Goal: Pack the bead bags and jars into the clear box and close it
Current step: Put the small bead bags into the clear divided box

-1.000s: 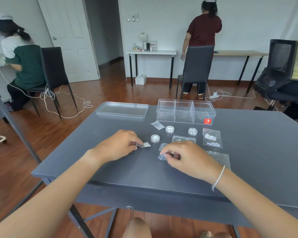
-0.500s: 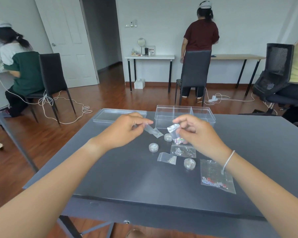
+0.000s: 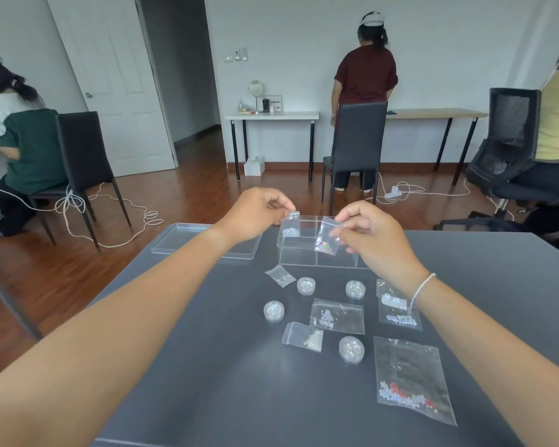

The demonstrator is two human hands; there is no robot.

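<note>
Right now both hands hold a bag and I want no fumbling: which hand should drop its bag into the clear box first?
Left, probably. The left hand pinches its small bag directly over the clear box; the right hand holds its iridescent bag nearer the front wall.

Shared workroom: desks (image 3: pixel 433 113), office chair (image 3: pixel 510 146)

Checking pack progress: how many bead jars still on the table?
4, all on the table, none in the clear box: left jar, upper-middle jar, upper-right jar, nearest jar.
</note>
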